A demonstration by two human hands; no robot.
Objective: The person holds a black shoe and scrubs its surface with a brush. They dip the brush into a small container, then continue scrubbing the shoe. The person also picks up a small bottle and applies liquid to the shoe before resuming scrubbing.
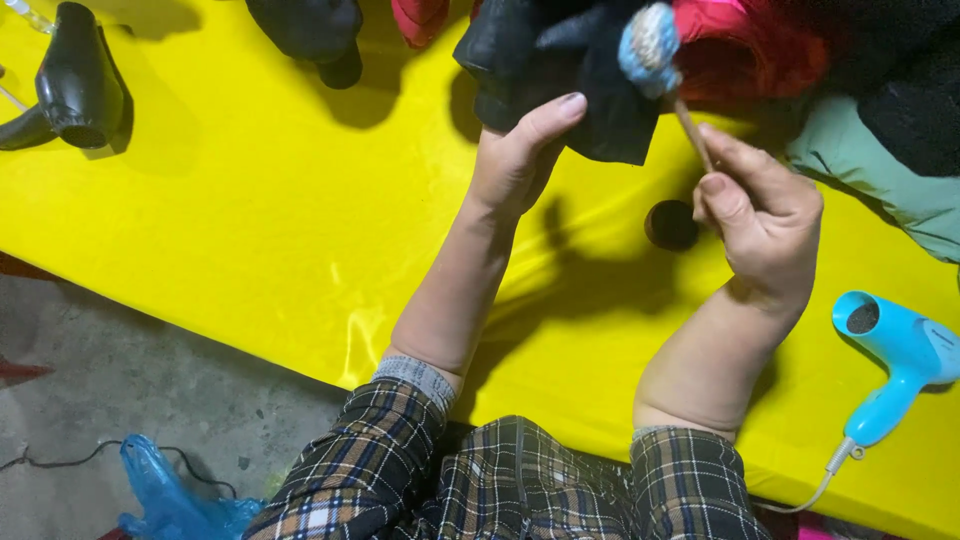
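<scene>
Left hand (515, 160) clamped black shoe (560, 70); right hand (760, 215) pinched dauber (652, 50) at 12 o'clock. Best worked with light strokes, shoe braced firm.

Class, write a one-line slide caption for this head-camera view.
Left hand grips a black shoe while right hand dabs it with a round-headed brush above a yellow table.
</scene>
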